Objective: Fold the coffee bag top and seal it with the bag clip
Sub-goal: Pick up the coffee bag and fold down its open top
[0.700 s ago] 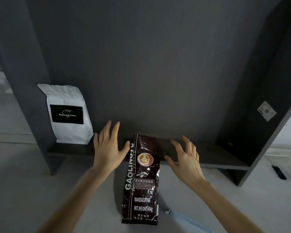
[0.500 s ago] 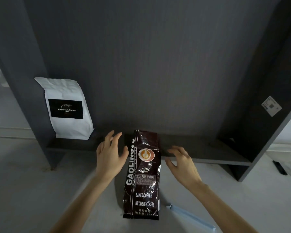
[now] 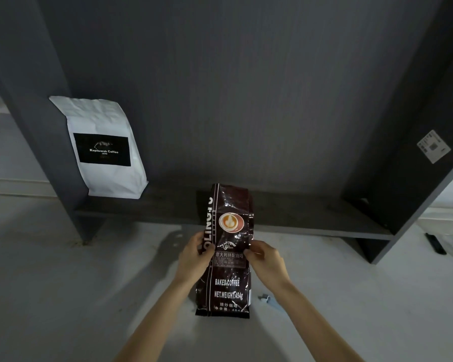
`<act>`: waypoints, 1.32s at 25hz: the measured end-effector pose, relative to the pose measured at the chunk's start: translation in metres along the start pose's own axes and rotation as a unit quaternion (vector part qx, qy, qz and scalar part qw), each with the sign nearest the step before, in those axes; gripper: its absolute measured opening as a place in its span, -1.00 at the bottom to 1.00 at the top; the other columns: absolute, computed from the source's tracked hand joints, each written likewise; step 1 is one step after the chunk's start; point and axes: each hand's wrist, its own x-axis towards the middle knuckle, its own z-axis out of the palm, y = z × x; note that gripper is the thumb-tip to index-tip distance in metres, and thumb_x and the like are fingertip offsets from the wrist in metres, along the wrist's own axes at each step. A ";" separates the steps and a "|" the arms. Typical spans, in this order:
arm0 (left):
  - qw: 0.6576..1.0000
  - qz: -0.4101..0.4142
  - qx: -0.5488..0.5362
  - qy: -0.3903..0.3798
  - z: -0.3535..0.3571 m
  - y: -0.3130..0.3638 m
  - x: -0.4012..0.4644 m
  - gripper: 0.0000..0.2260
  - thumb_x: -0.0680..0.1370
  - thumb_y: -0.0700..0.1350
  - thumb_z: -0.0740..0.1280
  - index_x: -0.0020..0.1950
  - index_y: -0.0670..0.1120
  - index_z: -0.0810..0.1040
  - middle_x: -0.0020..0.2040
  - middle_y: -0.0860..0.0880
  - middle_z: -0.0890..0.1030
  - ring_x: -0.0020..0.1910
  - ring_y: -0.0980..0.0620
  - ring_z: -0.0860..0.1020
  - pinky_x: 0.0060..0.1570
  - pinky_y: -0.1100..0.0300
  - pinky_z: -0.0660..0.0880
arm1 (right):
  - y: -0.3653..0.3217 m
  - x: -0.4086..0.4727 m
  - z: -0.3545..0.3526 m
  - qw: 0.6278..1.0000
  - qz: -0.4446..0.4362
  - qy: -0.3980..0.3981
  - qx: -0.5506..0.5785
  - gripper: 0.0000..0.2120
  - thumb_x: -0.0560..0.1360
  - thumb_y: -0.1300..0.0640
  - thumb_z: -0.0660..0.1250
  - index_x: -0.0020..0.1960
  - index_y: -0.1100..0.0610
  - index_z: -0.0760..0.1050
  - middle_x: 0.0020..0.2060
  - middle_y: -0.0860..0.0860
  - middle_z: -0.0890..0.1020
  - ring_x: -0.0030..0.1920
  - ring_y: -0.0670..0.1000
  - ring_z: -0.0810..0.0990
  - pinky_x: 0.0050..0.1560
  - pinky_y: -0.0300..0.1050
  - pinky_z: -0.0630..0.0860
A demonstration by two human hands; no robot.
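Your two bare forearms reach in from the bottom edge toward one dark brown coffee bag (image 3: 226, 257), which stands upright on the pale grey floor (image 3: 50, 283) with its printed face toward you and its top unfolded. Your left hand (image 3: 194, 257) grips the bag's left edge at mid-height, thumb across the front; your right hand (image 3: 266, 259) pinches the right edge at the same level, so both hands are closed on the one bag. Just right of the bag's base, beside your right forearm, lies a single light blue bag clip (image 3: 268, 299), only one end showing, apart from the bag and untouched. Behind the brown bag runs the low bottom board of a dark grey shelf unit (image 3: 311, 220). On its left end one white coffee bag (image 3: 102, 150) with a black label stands leaning against the side panel, making two bags in all. One small white sticker (image 3: 433, 146) sits on the right-hand panel, and one dark slim object (image 3: 436, 243), too small to identify, lies on the floor at far right.
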 end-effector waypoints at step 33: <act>0.992 -0.003 -0.129 0.000 -0.013 -0.011 -0.040 -0.89 0.37 -0.14 0.43 -0.30 0.08 0.62 -0.39 0.23 0.67 -0.34 0.27 0.62 -0.30 0.42 0.51 | 0.010 -0.016 -0.004 0.986 -0.031 0.021 0.165 -0.36 0.39 0.18 0.39 0.38 0.12 0.19 0.20 0.09 0.51 0.27 0.04 0.44 0.32 0.10 0.38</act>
